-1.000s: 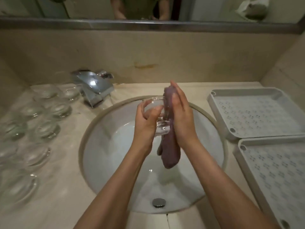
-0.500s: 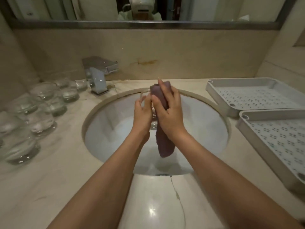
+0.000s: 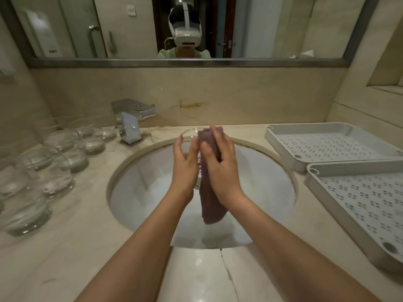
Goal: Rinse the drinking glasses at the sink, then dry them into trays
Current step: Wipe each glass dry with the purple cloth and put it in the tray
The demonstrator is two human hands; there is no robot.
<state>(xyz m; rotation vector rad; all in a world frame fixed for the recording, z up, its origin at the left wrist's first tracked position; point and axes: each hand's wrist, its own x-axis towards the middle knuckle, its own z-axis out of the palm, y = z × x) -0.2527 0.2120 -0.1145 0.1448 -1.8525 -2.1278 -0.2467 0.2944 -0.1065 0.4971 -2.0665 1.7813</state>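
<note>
Over the white sink basin my left hand holds a clear drinking glass, mostly hidden between my palms; its rim shows above my fingers. My right hand presses a purple cloth against the glass, fingers curled round the cloth, whose lower end hangs down into the basin. Several clear glasses stand on the counter at the left. Two white perforated trays lie at the right with nothing in them.
A chrome faucet stands at the back left of the basin, no water running. The marble counter has a crack at the front. A mirror runs along the wall behind, reflecting a person wearing a headset.
The view has tilted up, showing more mirror. My hands stay over the basin with glass and cloth; my right hand's fingers have shifted on the cloth.
</note>
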